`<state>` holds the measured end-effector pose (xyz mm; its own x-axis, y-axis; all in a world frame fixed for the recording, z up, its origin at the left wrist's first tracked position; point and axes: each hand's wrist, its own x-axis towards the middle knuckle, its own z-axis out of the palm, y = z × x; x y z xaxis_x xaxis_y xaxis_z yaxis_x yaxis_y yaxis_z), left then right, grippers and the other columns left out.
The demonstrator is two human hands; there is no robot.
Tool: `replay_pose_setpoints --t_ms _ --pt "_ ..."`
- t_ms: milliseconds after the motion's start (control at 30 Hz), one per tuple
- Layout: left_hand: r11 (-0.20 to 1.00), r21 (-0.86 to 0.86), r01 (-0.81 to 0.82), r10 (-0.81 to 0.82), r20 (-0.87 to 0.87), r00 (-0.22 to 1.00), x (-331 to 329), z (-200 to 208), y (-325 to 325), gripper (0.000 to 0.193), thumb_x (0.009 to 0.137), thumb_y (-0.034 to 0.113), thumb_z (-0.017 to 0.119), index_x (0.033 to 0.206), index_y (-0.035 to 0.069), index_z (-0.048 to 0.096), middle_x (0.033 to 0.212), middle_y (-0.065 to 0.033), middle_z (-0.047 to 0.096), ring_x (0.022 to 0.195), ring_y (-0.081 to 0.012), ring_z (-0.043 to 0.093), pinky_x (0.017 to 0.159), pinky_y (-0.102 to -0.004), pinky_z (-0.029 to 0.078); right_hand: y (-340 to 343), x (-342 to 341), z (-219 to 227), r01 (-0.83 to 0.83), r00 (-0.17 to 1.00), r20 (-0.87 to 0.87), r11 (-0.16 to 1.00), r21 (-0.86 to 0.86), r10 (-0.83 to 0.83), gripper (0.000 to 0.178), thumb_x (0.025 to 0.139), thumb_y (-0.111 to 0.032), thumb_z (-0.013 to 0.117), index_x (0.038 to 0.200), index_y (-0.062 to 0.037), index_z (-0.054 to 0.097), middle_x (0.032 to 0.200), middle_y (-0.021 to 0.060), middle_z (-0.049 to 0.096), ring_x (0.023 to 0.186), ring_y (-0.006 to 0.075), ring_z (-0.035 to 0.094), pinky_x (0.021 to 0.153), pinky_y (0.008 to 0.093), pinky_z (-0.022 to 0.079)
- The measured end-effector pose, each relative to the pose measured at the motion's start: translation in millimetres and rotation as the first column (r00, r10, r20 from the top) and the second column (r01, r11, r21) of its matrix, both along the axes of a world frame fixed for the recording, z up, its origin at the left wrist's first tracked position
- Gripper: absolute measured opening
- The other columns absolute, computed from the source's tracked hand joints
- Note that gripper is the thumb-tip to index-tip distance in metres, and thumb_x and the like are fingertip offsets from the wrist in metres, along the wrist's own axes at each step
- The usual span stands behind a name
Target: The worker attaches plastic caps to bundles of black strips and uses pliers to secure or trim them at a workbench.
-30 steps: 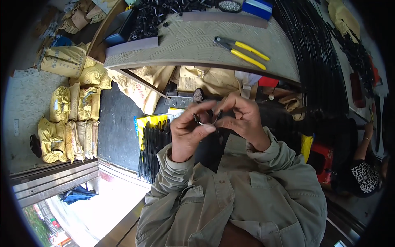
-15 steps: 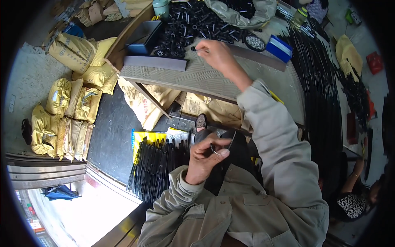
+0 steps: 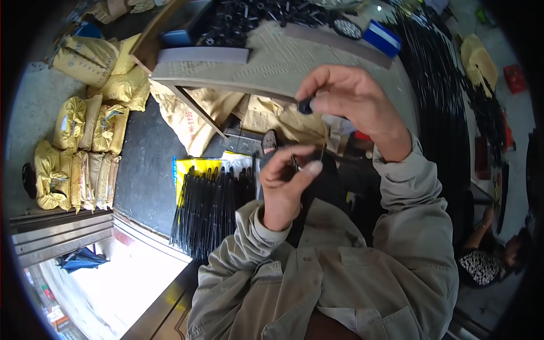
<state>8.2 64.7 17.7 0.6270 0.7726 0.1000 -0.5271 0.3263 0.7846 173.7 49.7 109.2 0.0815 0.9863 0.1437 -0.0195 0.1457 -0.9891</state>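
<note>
My right hand (image 3: 360, 105) is raised in front of the table edge, thumb and fingers pinching a small dark plastic part (image 3: 306, 106). Lower and to the left, my left hand (image 3: 286, 184) is closed over my lap. A thin rod (image 3: 323, 152) stands up at its thumb tip, and a small curved metallic bit shows between its fingers; the rest is hidden by the hand. On the table (image 3: 272, 71) lies a pile of small black plastic parts (image 3: 255, 20). To the left of my knees stands a bundle of slim black rods (image 3: 212, 209).
Two flat grey strips (image 3: 204, 54) lie by the parts pile. A round dish (image 3: 347, 27) of small pieces and a blue box (image 3: 381, 38) are at the table's right. Long black rods (image 3: 436, 96) stretch along the right side. Yellow sacks (image 3: 85, 62) are stacked left. Another person (image 3: 481, 263) is at far right.
My right hand has come back from the parts pile toward my left hand, carrying a small dark part. My left hand keeps its grip, and the view has shifted slightly.
</note>
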Motion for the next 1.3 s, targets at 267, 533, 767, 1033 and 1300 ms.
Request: replay_pose_setpoints --t_ms 267,533,767,1033,1300 --pt "0.999 0.049 -0.001 0.000 0.028 1.000 18.1 14.4 -34.9 0.018 0.074 -0.008 0.063 0.089 0.002 0.059 0.082 0.0017 0.055 0.074 -0.0040 0.049 0.067 -0.0170 0.040 -68.2 -12.5 -15.1 0.140 0.955 0.256 0.988 0.065 -0.152 0.015 0.079 -0.006 0.058 0.090 0.0032 0.057 0.085 0.0063 0.056 0.083 0.0114 0.053 0.075 0.0221 0.041" --pt "1.000 0.008 0.011 -0.011 0.035 0.999 24.7 13.8 -50.2 0.019 0.074 -0.006 0.064 0.090 0.002 0.057 0.085 0.0008 0.056 0.077 -0.0045 0.050 0.070 -0.0180 0.041 -90.3 -1.0 -17.3 0.127 0.743 0.587 0.929 0.348 -0.322 0.019 0.072 -0.013 0.068 0.088 -0.0041 0.060 0.081 0.0050 0.057 0.082 0.0153 0.053 0.091 0.0341 0.033" --pt "0.998 0.046 0.045 -0.048 0.067 0.997 30.4 10.7 -51.9 0.022 0.076 -0.005 0.062 0.096 0.002 0.055 0.091 -0.0018 0.057 0.083 -0.0064 0.051 0.075 -0.0205 0.042 -101.6 -8.2 -23.3 0.182 0.519 0.670 0.835 0.520 -0.531 0.029 0.063 -0.018 0.074 0.087 -0.0091 0.062 0.082 0.0019 0.059 0.086 0.0180 0.053 0.102 0.0427 0.015" --pt "0.986 0.001 0.166 -0.164 0.141 0.976 23.9 3.2 -44.8 0.028 0.076 0.000 0.063 0.102 -0.001 0.053 0.096 -0.0037 0.056 0.086 -0.0081 0.051 0.079 -0.0222 0.041 -103.4 -15.5 -25.3 0.244 0.359 0.686 0.773 0.586 -0.633 0.025 0.062 -0.017 0.072 0.084 -0.0108 0.064 0.076 0.0005 0.058 0.087 0.0173 0.054 0.102 0.0461 0.012" --pt "0.995 0.009 0.095 -0.095 0.108 0.990 24.6 2.0 -42.8 0.034 0.076 0.002 0.064 0.108 -0.002 0.051 0.095 -0.0040 0.056 0.085 -0.0092 0.051 0.079 -0.0217 0.040 -104.5 -22.0 -24.6 0.190 0.163 0.657 0.677 0.711 -0.736 0.020 0.062 -0.015 0.071 0.081 -0.0130 0.065 0.072 -0.0030 0.058 0.083 0.0144 0.055 0.100 0.0505 0.014"
